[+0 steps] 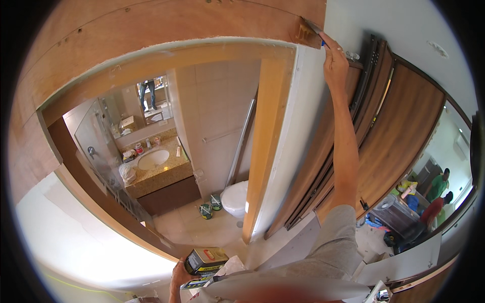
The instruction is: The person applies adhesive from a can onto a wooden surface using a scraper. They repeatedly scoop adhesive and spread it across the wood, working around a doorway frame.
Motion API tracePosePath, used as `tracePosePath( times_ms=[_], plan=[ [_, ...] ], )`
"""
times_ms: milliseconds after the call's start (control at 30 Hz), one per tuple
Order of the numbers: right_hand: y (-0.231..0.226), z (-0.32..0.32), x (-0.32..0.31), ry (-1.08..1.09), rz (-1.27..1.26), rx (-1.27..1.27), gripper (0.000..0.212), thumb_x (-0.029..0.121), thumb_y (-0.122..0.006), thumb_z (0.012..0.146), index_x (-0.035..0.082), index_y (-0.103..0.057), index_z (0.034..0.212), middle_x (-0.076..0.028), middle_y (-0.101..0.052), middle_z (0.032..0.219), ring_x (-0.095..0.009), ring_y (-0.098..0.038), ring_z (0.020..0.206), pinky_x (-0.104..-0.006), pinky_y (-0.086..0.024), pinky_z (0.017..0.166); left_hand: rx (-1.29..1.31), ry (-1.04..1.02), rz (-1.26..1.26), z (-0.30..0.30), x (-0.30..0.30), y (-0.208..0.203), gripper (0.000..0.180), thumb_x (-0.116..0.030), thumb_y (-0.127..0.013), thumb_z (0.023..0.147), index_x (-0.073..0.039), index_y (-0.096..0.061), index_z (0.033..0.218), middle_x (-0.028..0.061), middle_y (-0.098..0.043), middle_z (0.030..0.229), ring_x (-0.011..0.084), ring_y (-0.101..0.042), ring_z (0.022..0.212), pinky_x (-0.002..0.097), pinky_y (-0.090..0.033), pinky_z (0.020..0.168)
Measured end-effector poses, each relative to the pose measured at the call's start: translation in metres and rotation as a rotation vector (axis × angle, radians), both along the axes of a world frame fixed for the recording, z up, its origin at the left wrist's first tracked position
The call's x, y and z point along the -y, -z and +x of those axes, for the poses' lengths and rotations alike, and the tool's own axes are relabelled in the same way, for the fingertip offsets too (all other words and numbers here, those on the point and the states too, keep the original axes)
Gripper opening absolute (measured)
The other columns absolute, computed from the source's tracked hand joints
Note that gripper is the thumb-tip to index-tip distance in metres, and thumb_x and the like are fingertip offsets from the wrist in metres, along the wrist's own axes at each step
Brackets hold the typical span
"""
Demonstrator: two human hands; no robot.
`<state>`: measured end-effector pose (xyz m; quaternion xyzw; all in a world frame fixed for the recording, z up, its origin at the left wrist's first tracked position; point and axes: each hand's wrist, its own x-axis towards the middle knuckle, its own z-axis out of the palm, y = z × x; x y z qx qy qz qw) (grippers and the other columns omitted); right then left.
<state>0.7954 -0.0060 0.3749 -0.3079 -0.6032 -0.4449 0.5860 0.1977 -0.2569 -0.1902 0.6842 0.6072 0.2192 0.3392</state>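
My right hand (334, 58) reaches high on the right, fingers closed round a slim paintbrush (312, 25). The brush's dark tip rests against the reddish-brown wood panel (202, 20) above the doorway, close to the panel's right end. Just below the tip, a glossy brown wet patch (304, 35) marks the wood. Low in front of my body, my left hand (181, 275) grips a rectangular metal can (206, 260) with a gold-coloured top and a dark label. The can is tilted, and its opening is hard to make out.
A wooden door frame (270, 126) opens onto a bathroom with a granite washbasin counter (169, 169), a toilet (236, 198) and two small tubs (206, 211). Dark wood panels (399, 126) stand on the right. Beyond them, two people (437, 194) appear near a dark cabinet (396, 214).
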Motion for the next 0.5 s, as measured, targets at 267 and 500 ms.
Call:
tracePosePath(
  times_ms=[267,500],
  plan=[
    [0.041,-0.009,-0.013,0.016,-0.015,0.067,0.040,-0.004,-0.058,0.096,0.015,-0.073,0.127,-0.007,-0.074,0.128,-0.029,-0.067,0.122,-0.0397,-0.056,0.101,0.057,-0.044,-0.029,0.004,0.005,0.009,0.118,-0.034,-0.104,0.045,-0.010,-0.050,0.147,0.0190,-0.071,0.126,0.0360,-0.067,0.120,0.0426,-0.052,0.106],
    [0.036,-0.003,0.039,-0.067,-0.052,0.198,0.037,-0.004,-0.058,0.097,0.014,-0.074,0.125,-0.007,-0.077,0.118,-0.031,-0.072,0.112,-0.0386,-0.057,0.098,0.113,0.031,0.011,0.005,0.003,0.027,0.122,-0.037,-0.104,0.045,-0.011,-0.048,0.150,0.0184,-0.071,0.126,0.0368,-0.067,0.121,0.0427,-0.052,0.106]
  ],
)
